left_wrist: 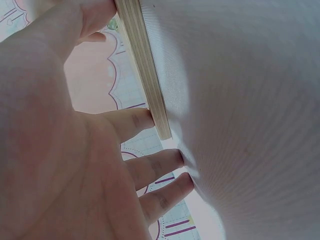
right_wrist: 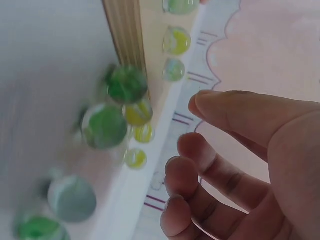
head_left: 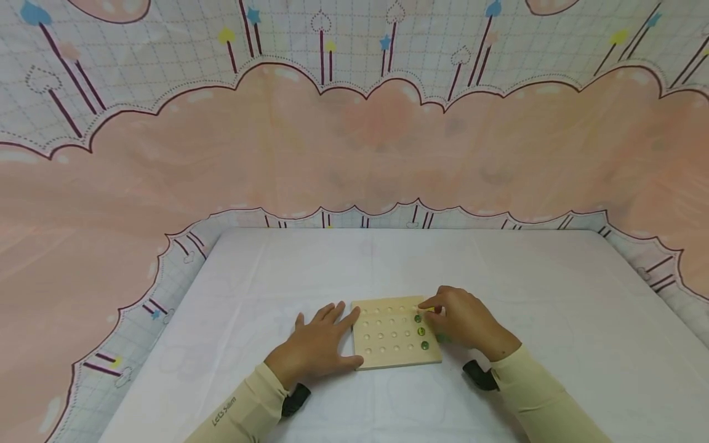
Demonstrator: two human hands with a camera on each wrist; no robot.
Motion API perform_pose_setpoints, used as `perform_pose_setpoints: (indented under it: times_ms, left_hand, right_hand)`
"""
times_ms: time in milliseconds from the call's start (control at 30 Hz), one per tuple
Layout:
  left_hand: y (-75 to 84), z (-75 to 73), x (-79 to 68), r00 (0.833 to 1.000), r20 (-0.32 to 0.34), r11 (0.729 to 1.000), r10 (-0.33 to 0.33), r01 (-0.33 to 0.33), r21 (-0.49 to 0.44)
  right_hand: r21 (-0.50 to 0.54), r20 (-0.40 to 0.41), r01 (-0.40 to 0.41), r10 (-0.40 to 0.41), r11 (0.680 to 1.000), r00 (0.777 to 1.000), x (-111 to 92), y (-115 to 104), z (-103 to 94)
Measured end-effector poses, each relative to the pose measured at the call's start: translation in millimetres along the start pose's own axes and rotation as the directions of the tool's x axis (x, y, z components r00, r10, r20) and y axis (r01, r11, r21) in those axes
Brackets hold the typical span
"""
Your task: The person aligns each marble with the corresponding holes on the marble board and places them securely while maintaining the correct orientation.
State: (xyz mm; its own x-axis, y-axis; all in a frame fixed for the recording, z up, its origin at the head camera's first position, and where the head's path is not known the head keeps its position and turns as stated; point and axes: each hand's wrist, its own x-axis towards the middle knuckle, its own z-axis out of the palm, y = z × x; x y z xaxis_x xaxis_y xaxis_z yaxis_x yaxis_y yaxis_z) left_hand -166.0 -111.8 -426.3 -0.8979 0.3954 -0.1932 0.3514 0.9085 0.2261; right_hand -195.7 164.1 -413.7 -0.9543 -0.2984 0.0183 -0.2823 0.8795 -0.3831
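Note:
A pale wooden board [head_left: 388,335] with rows of round hollows lies on the white table. Three green and yellow glass marbles [head_left: 421,331] sit in its right-hand column. My left hand [head_left: 312,351] is spread at the board's left side; index fingertip and thumb touch the edge [left_wrist: 145,65], while other fingertips rest on the cloth. Over the back right corner is my right hand [head_left: 462,317]. In the right wrist view, its thumb and fingers [right_wrist: 197,150] are bent loosely and apart, with nothing visible between them. Several loose marbles [right_wrist: 104,126] lie beside the board, mostly hidden by that hand in the head view.
White cloth covers the table [head_left: 277,264] around the board. Behind it hangs a peach and white printed backdrop [head_left: 354,147]. Black wrist cameras [head_left: 296,400] sit under both cream sleeves [head_left: 545,394].

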Motion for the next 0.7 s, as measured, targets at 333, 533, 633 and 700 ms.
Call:
perform_pose_setpoints:
  times_ms: [333, 533, 633, 700]
  left_hand:
    - [-1.1, 1.8, 0.7, 1.0, -0.004, 1.0, -0.004, 0.004, 0.004]
    - [-1.3, 2.6, 1.4, 1.0, -0.005, 1.0, -0.003, 0.003, 0.003]
    - [-1.0, 2.6, 1.9, 1.0, -0.002, 1.0, -0.001, 0.001, 0.007]
    - [-1.5, 2.7, 1.5, 1.0, 0.004, 1.0, -0.01, 0.01, 0.011]
  right_hand:
    - [-0.014, -0.014, 0.005, -0.005, 1.0, 1.0, -3, 11, -5.7]
    - [-0.019, -0.009, 0.002, -0.002, 1.0, 1.0, -4, 17, -5.1]
    - [-0.013, 0.004, -0.018, 0.018, 1.0, 1.0, -5, 18, -5.4]
    - [-0.005, 0.016, -0.032, 0.032, 0.999, 0.999, -4, 18, -5.0]
